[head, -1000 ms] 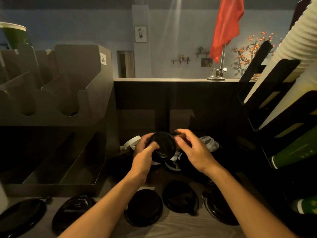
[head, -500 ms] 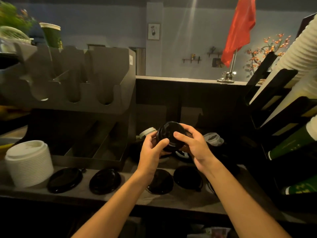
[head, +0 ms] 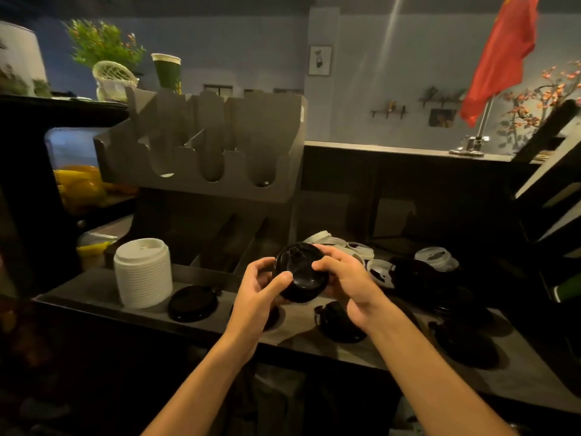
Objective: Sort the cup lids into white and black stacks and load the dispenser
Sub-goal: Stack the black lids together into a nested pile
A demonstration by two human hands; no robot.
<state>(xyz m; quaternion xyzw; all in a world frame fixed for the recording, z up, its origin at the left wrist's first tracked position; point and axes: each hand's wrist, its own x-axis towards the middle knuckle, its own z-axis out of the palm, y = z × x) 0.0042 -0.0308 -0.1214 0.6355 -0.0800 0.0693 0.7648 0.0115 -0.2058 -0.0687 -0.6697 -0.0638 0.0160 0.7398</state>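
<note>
Clamped between left hand (head: 261, 287) and right hand (head: 345, 278) (fingers curled round the rim), black lids (head: 300, 275) drawn forward from the pile (head: 377, 265) at the counter's (head: 94, 297) back edge to over its middle; probably gathering the black stack.

Above the grey tabletop (head: 94, 294), the left hand (head: 256, 289) and the right hand (head: 349, 278) together grip a glossy black round plastic cup lid (head: 300, 272), or a short stack of them, fingers curled round its rim. To the left stands a tall stack of white ribbed cup lids (head: 143, 272), just in front of the grey slotted lid dispenser (head: 204, 158). Single black lids (head: 192, 303) lie flat along the tabletop's near edge, and a loose jumble of white and black lids (head: 380, 269) sits behind the right hand.
</note>
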